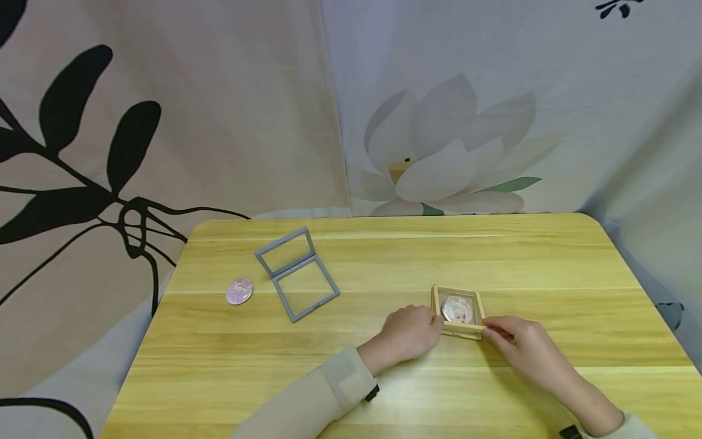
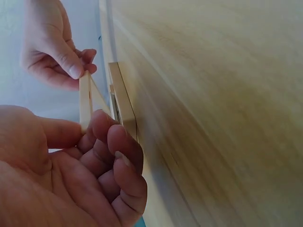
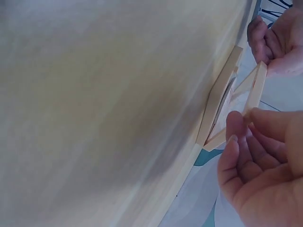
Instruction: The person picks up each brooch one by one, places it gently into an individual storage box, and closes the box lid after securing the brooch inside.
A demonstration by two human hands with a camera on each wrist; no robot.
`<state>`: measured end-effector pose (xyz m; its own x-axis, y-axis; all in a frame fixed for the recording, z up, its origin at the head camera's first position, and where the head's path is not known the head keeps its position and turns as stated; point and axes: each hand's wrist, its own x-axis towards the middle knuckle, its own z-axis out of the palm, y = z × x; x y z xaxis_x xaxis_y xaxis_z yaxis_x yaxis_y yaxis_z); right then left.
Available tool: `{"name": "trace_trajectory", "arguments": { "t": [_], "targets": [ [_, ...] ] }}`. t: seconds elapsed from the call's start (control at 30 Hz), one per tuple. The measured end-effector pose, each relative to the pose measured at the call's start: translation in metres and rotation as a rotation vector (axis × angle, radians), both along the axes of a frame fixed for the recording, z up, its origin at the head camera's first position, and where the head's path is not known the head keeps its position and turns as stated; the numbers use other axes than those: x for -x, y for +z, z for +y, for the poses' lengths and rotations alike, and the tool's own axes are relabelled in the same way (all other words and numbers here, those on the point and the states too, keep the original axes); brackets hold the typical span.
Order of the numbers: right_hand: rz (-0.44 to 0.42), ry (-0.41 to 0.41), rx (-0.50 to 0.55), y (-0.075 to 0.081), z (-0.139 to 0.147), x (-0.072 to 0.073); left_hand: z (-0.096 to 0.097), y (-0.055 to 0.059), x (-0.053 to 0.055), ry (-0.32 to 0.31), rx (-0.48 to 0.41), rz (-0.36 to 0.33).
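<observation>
Toward the right of the table in the head view, a light wooden hinged display frame [image 1: 462,328] lies with a round, shiny patterned disc [image 1: 457,310] inside it. Both hands hold the near edge of its lid. My left hand [image 1: 411,332] pinches the left corner between thumb and finger; my right hand [image 1: 526,347] pinches the right corner. In the left wrist view the lid [image 2: 85,99] stands tilted away from the base [image 2: 124,101], a wedge-shaped gap between them. The right wrist view shows the same tilted lid [image 3: 258,87] and the base resting on the table.
A grey hinged double frame [image 1: 298,262] lies unfolded left of the middle of the wooden table [image 1: 384,262]. Beside it, further left, is a pink round disc [image 1: 239,291]. Behind the table's far edge hangs a curtain [image 1: 263,122] printed with leaves and a flower.
</observation>
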<state>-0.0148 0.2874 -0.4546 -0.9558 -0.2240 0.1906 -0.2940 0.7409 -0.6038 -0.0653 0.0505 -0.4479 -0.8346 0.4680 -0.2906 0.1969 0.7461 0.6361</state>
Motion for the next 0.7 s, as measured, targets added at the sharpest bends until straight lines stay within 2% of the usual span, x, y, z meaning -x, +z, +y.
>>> {"name": "trace_trajectory", "arguments": {
  "t": [0.3,0.53,0.7],
  "targets": [
    [0.005,0.045,-0.039,-0.0041,0.0009,0.0015,0.0034,-0.0018,-0.0019,-0.039,0.119,-0.001],
    [0.033,0.060,-0.063,-0.0071,0.0020,0.0021,0.0044,-0.0005,-0.0024,-0.051,0.162,-0.014],
    [0.054,0.068,-0.084,-0.0076,0.0017,0.0025,0.0057,-0.0018,-0.0016,-0.075,0.192,0.001]
  ]
}}
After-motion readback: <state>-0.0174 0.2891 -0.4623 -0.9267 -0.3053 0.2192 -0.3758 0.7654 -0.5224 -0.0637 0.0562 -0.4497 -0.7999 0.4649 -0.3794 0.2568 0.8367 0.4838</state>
